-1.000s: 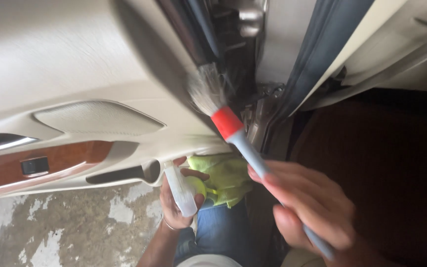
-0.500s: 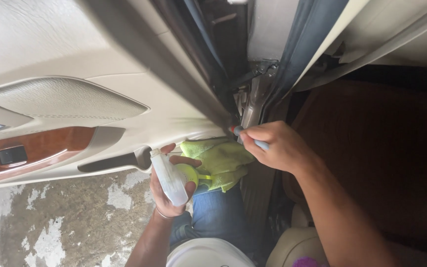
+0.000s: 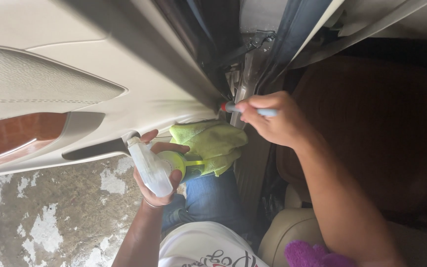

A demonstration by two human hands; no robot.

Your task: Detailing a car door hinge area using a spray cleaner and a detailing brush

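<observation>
Two hands are working at the hinge edge of an open car door. The right hand (image 3: 273, 121) is clenching around a detailing brush (image 3: 243, 109), whose red collar and pale blue handle are showing between the fingers; its bristle end is pressing into the narrow gap at the door jamb (image 3: 245, 84), where the beige door panel (image 3: 124, 74) is meeting the body, and the bristles themselves are hidden there. The left hand (image 3: 156, 175) is grasping a white spray bottle (image 3: 149, 168) with a yellow-green collar, and a yellow-green microfibre cloth (image 3: 211, 143) is lying bunched just beside it, touching the bottle and resting over the person's blue-jeaned knee (image 3: 208, 198).

Doing this step well is probably calling for short, light strokes along the seam, so that loosened dust is falling out of the gap and not deeper into the hinge. Keeping the wrist low and the brush angled along the joint should be letting the tips reach the corner. The cloth is sitting close enough to catch what is coming loose, so bringing it under the brush would likely be helping. Holding the bottle's nozzle turned away from the wood-look trim (image 3: 16, 136) and from the brown seat (image 3: 371, 133) is a sensible precaution against stray spray.
</observation>
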